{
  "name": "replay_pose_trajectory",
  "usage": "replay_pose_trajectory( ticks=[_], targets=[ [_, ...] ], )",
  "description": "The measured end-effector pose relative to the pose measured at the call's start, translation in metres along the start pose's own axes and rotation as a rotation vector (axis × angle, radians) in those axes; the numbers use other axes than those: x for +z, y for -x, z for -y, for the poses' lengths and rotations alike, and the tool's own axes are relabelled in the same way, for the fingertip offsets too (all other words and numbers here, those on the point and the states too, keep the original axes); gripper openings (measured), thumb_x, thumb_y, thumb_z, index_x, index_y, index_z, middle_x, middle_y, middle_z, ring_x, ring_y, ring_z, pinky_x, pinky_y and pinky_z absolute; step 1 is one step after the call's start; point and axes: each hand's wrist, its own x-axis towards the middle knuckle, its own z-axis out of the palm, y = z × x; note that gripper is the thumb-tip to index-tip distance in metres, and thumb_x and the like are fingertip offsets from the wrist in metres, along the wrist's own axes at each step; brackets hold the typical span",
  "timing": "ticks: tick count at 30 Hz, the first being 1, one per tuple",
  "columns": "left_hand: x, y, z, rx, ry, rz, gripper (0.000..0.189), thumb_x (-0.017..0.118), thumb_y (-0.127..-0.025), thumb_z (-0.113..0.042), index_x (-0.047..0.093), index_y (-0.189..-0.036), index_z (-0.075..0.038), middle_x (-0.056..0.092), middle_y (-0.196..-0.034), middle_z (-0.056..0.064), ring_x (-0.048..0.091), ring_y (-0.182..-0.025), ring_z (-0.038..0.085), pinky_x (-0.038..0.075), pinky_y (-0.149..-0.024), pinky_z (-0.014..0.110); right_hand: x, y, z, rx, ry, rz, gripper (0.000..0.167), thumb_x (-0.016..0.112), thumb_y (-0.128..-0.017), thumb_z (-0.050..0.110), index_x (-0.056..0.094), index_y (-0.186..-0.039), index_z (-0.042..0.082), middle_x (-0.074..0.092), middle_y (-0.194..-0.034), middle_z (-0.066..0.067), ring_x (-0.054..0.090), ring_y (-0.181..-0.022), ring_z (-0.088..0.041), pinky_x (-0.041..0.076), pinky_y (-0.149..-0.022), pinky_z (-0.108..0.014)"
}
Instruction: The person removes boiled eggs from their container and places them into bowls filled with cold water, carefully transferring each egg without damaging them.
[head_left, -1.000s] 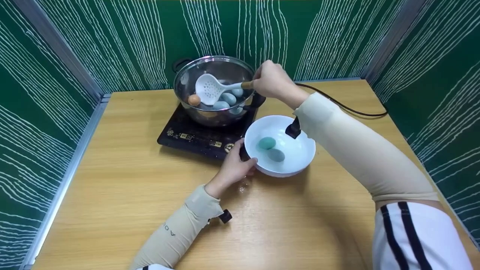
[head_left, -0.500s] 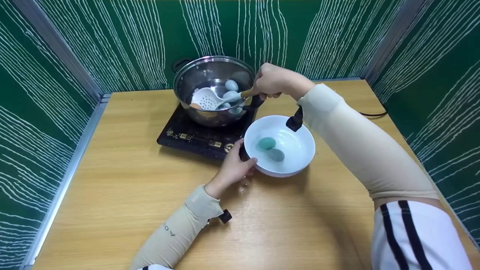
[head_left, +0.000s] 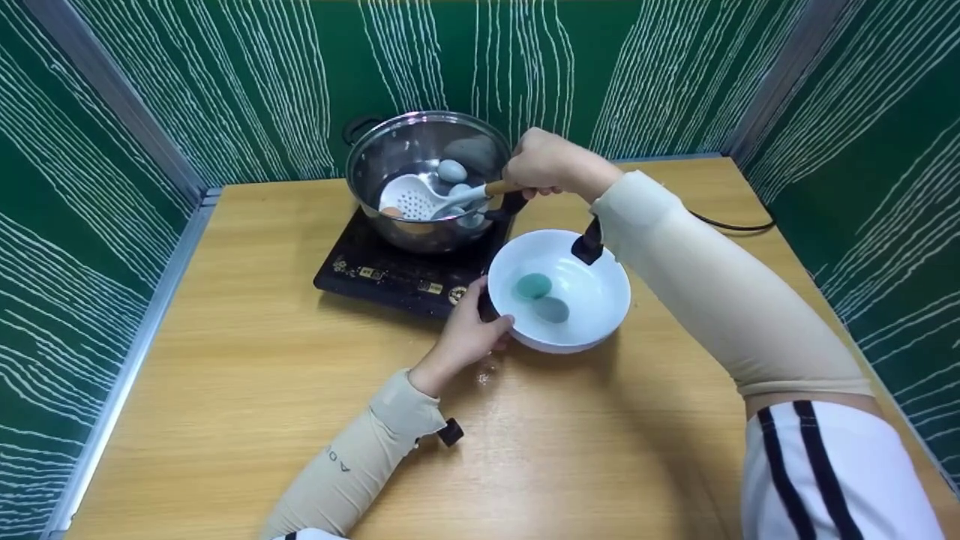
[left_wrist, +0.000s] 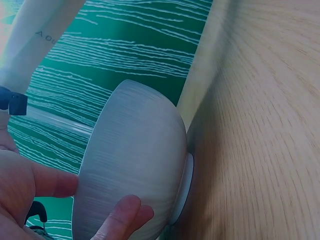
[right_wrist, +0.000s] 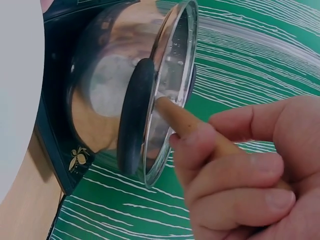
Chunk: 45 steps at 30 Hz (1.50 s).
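My right hand [head_left: 546, 163] grips the wooden handle of a white slotted ladle [head_left: 409, 196]; in the right wrist view its fingers curl round that handle [right_wrist: 182, 120]. The perforated head is down inside a steel pot [head_left: 412, 237]. Several pale blue eggs [head_left: 451, 171] lie in the pot, some behind the ladle, and a brown egg [head_left: 391, 212] is mostly hidden by the ladle and rim. My left hand [head_left: 469, 334] holds the left side of a white bowl [head_left: 592, 307], thumb at the rim. A green egg [head_left: 533, 286] and a grey-blue egg [head_left: 553, 309] lie in it.
The pot stands on a black induction cooker [head_left: 390, 281] at the back of the wooden table [head_left: 247, 322]. A black cable [head_left: 731, 226] runs along the back right. Green walls with white lines [head_left: 660, 82] enclose the table. The pot's black handle [right_wrist: 136, 115] faces the right hand.
The ladle has gone lower into the pot, its head now covering most of the brown egg. One pale blue egg has shifted slightly left. The left hand and bowl have stayed put.
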Motion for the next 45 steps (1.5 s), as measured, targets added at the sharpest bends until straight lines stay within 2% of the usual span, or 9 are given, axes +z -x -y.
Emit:
replay_pose_trajectory(
  ticks=[4, 10, 21, 30, 35, 45],
  targets=[
    [-0.001, -0.001, 0.0, 0.004, -0.014, 0.001, 0.078, 0.067, -0.097, -0.003, 0.031, -0.166, 0.004, 0.046, -0.157, 0.036, 0.075, -0.077, 0.027, 0.072, -0.067, 0.036, 0.001, -0.002, -0.002, -0.006, -0.005, -0.037, 0.031, 0.063, -0.108, 0.027, 0.079, -0.115, 0.002, 0.061, -0.068, 0.002, 0.048, -0.058, -0.013, 0.037, -0.048, -0.024],
    [-0.001, -0.001, 0.0, 0.013, -0.023, -0.001, 0.077, 0.068, -0.097, -0.003, 0.031, -0.165, 0.005, 0.045, -0.158, 0.036, 0.075, -0.076, 0.027, 0.072, -0.067, 0.036, 0.0, -0.002, -0.004, -0.002, 0.012, -0.004, 0.029, 0.07, -0.106, 0.032, 0.078, -0.109, 0.004, 0.059, -0.072, 0.002, 0.048, -0.063, -0.015, 0.037, -0.05, -0.025],
    [0.001, 0.001, 0.0, -0.006, -0.005, 0.004, 0.079, 0.068, -0.097, -0.003, 0.03, -0.166, 0.004, 0.044, -0.157, 0.037, 0.073, -0.075, 0.026, 0.073, -0.068, 0.039, -0.004, 0.001, -0.018, 0.037, -0.089, 0.038, 0.027, 0.067, -0.108, 0.03, 0.078, -0.114, 0.005, 0.06, -0.071, 0.004, 0.05, -0.06, -0.012, 0.041, -0.051, -0.021],
    [0.001, -0.001, 0.001, -0.011, 0.005, 0.001, 0.079, 0.067, -0.095, -0.004, 0.032, -0.165, 0.003, 0.048, -0.153, 0.038, 0.076, -0.074, 0.028, 0.073, -0.073, 0.049, -0.01, 0.004, -0.026, 0.048, -0.151, 0.037, 0.029, 0.068, -0.108, 0.031, 0.079, -0.116, 0.005, 0.06, -0.071, 0.005, 0.046, -0.054, -0.01, 0.037, -0.047, -0.02],
    [0.001, -0.001, 0.001, -0.009, 0.002, 0.004, 0.079, 0.067, -0.096, -0.003, 0.032, -0.166, 0.003, 0.048, -0.154, 0.037, 0.075, -0.074, 0.025, 0.074, -0.073, 0.047, -0.018, 0.009, -0.03, 0.046, -0.164, 0.02, 0.03, 0.069, -0.108, 0.031, 0.079, -0.118, 0.005, 0.059, -0.071, 0.005, 0.045, -0.054, -0.01, 0.037, -0.048, -0.021],
    [0.002, -0.001, 0.003, 0.0, 0.015, 0.001, 0.08, 0.068, -0.095, -0.003, 0.031, -0.166, 0.004, 0.046, -0.155, 0.038, 0.076, -0.076, 0.03, 0.073, -0.07, 0.044, -0.03, 0.018, -0.038, 0.053, -0.176, -0.005, 0.031, 0.068, -0.108, 0.032, 0.078, -0.122, 0.006, 0.061, -0.072, 0.006, 0.044, -0.054, -0.009, 0.038, -0.048, -0.02]
  ],
)
